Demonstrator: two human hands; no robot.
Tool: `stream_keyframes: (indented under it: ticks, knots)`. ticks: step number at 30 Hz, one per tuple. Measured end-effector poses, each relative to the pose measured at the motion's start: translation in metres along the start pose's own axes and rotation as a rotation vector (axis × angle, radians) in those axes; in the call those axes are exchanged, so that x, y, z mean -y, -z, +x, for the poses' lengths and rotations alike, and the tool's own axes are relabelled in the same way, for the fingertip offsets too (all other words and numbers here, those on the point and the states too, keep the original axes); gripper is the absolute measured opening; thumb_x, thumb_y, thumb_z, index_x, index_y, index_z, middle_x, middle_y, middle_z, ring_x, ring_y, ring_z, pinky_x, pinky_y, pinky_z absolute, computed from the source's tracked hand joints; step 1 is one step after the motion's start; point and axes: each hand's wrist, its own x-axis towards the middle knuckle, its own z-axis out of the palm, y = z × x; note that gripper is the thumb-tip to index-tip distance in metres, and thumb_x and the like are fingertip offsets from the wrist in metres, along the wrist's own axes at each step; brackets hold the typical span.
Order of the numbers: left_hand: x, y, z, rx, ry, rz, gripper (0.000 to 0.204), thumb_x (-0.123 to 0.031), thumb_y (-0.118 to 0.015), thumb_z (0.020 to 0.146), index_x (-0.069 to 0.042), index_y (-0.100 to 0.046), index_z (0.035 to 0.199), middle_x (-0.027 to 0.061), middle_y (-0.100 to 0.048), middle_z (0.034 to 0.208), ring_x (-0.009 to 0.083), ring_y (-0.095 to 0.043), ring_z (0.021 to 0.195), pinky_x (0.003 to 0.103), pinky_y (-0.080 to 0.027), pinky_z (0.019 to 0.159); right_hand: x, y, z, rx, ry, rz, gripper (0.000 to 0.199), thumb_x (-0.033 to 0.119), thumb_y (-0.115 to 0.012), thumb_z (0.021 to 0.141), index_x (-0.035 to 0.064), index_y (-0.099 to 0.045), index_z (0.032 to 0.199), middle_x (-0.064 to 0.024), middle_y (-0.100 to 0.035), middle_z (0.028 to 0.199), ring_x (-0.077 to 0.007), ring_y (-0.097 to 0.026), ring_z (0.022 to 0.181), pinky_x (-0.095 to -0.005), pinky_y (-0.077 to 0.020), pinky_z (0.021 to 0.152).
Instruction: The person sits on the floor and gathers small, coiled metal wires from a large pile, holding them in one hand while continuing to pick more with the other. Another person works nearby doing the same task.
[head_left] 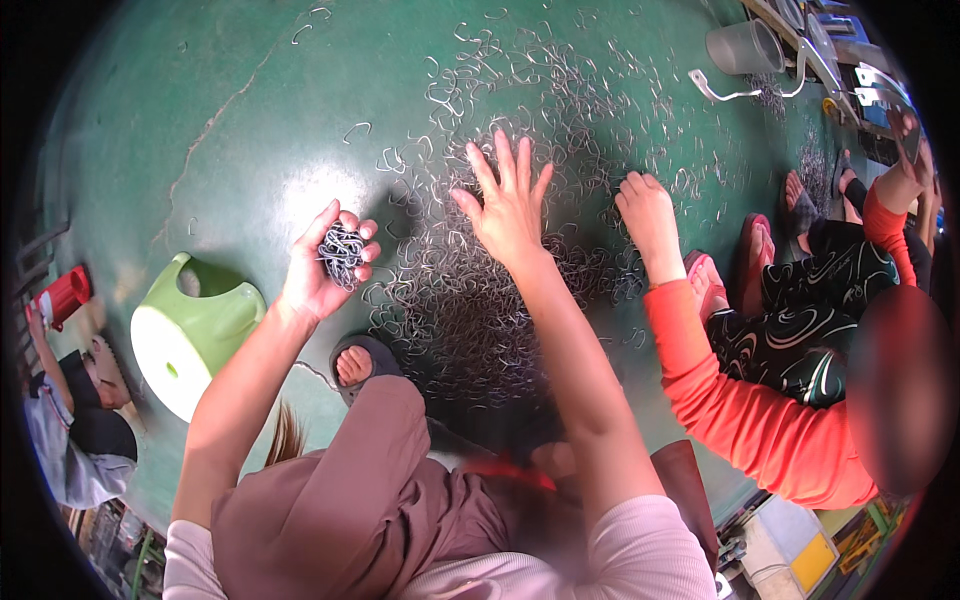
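Left hand (pixel 325 262) cupped around a bundle of bent wire clips (pixel 342 250), lower part hidden by fingers. Right hand (pixel 508 205) spread flat, empty, over loose clips (pixel 470 300) strewn on green floor (pixel 200 100). Co-worker's hand (pixel 648 212) fisted; contents unseen.

Co-worker's hand (pixel 648 205) hides its fingertips among clips (pixel 470 320), possibly gripping some.

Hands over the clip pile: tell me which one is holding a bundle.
The person's left hand, raised beside the green stool, grips a bundle of metal clips. Their right hand is spread flat; the orange-sleeved co-worker's hand holds no visible bundle.
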Motion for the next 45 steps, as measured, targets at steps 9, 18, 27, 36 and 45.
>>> stream_keyframes:
  ticks: [9, 18, 27, 36, 45]
  knots:
    - [0.004, 0.001, 0.000, 0.106, 0.025, -0.025, 0.030, -0.036, -0.047, 0.093, -0.011, -0.052, 0.078, 0.0061, -0.051, 0.081, 0.0177, -0.050, 0.067, 0.026, -0.042, 0.046, -0.012, 0.016, 0.009, -0.263, 0.024, 0.174, 0.040, 0.033, -0.056, 0.085, 0.0184, -0.051, 0.122, -0.0153, -0.041, 0.129, -0.0363, -0.034, 0.123, -0.0566, -0.0264, 0.098]
    - [0.003, 0.004, -0.004, 0.119, 0.005, -0.036, 0.031, -0.037, -0.047, 0.093, -0.010, -0.052, 0.079, 0.0068, -0.051, 0.082, 0.0182, -0.050, 0.068, 0.026, -0.042, 0.047, -0.060, 0.030, 0.068, -0.133, -0.108, 0.204, 0.024, 0.007, -0.054, 0.079, 0.0153, -0.065, 0.098, -0.0072, -0.058, 0.093, -0.0284, -0.055, 0.093, -0.0399, -0.0464, 0.079]
    - [0.004, 0.007, 0.000, 0.132, 0.078, -0.004, 0.030, -0.036, -0.047, 0.093, -0.011, -0.053, 0.079, 0.0067, -0.051, 0.083, 0.0183, -0.050, 0.069, 0.027, -0.043, 0.047, -0.041, 0.021, 0.025, -0.239, -0.353, 0.191, 0.025, 0.011, -0.056, 0.079, 0.0151, -0.063, 0.103, -0.0072, -0.054, 0.101, -0.0266, -0.054, 0.097, -0.0404, -0.0457, 0.078]
    - [0.009, -0.006, -0.006, 0.025, 0.042, 0.042, 0.031, -0.038, -0.048, 0.092, -0.012, -0.049, 0.076, 0.0044, -0.049, 0.080, 0.0160, -0.048, 0.064, 0.023, -0.039, 0.042, -0.023, 0.054, 0.072, -0.012, -0.720, 0.189, 0.025, 0.033, -0.066, 0.074, 0.0125, -0.069, 0.087, -0.0095, -0.067, 0.091, -0.0312, -0.063, 0.085, -0.0416, -0.0492, 0.073]
    - [0.014, -0.002, -0.009, 0.051, 0.054, 0.040, 0.029, -0.036, -0.047, 0.093, -0.012, -0.049, 0.077, 0.0039, -0.048, 0.079, 0.0159, -0.047, 0.065, 0.022, -0.039, 0.043, -0.025, 0.064, 0.081, 0.065, -0.751, 0.242, 0.019, 0.032, -0.071, 0.073, 0.0160, -0.070, 0.083, -0.0065, -0.068, 0.092, -0.0269, -0.064, 0.088, -0.0390, -0.0505, 0.073]
